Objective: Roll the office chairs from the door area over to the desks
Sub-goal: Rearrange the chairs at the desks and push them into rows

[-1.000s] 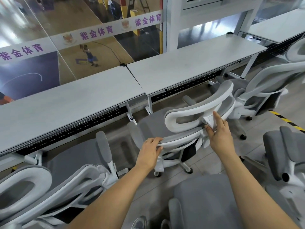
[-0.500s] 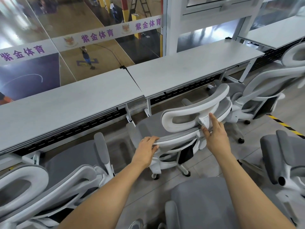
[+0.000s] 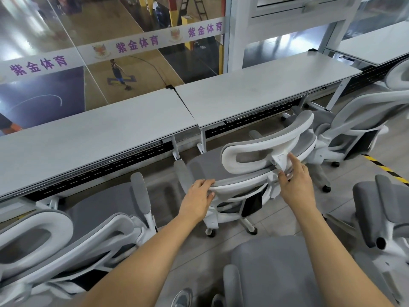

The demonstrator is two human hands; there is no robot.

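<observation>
A white-framed office chair with grey mesh (image 3: 250, 158) stands in front of me, its seat pointing at the long grey desks (image 3: 254, 96). My left hand (image 3: 197, 199) grips the top edge of its backrest on the left. My right hand (image 3: 295, 183) holds the white headrest bracket on the right, fingers curled around it. The chair's wheels rest on the tiled floor just short of the desk's edge.
Another chair (image 3: 73, 235) sits tucked at the desk on the left, and one (image 3: 363, 120) at the right. A grey seat (image 3: 276, 273) is right below me, and a further chair (image 3: 385, 216) at the right edge. Yellow-black floor tape (image 3: 387, 171) runs on the right. Glass wall behind the desks.
The chair has rolled slightly towards the desks with both hands staying on its back; my view has shifted a little with it.
</observation>
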